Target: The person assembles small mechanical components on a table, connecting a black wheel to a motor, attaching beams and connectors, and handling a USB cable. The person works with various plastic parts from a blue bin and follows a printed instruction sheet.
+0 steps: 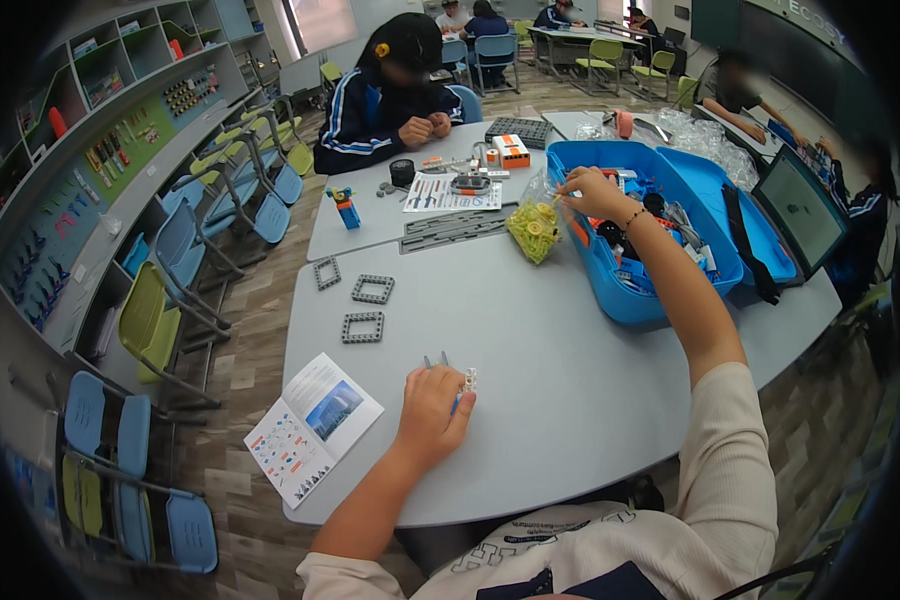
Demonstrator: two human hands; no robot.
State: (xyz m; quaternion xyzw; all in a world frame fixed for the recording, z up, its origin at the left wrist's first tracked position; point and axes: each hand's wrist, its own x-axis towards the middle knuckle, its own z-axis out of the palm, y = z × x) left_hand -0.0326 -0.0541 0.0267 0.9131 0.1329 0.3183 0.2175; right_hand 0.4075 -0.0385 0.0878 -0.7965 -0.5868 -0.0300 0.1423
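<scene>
**Bag at the right hand's fingertips, build well apart in the left hand**

On my feed, everything turns on how the bag lies from the right hand. It sits to the left of that hand and a little nearer the wearer, just outside the left wall of the blue box. Its clear top comes up to the fingertips; the yellow-green parts bulge below. I read its long axis as running from that top down toward the wearer, roughly crosswise to the right forearm, which slants in over the box from the lower right.

The right fingers are bent and drawn together at the bag's top, but I can't make out whether they pinch the plastic or a part inside. The right hand is clearly the nearer one.

The left hand is down by the near side of the table, fingers wrapped around the build. I see a clear end on its right, a bit of blue by the thumb, and two grey prongs pointing away from the wearer. From there, the bag lies farther off and to the right. The booklet lies left of the left hand.
</scene>
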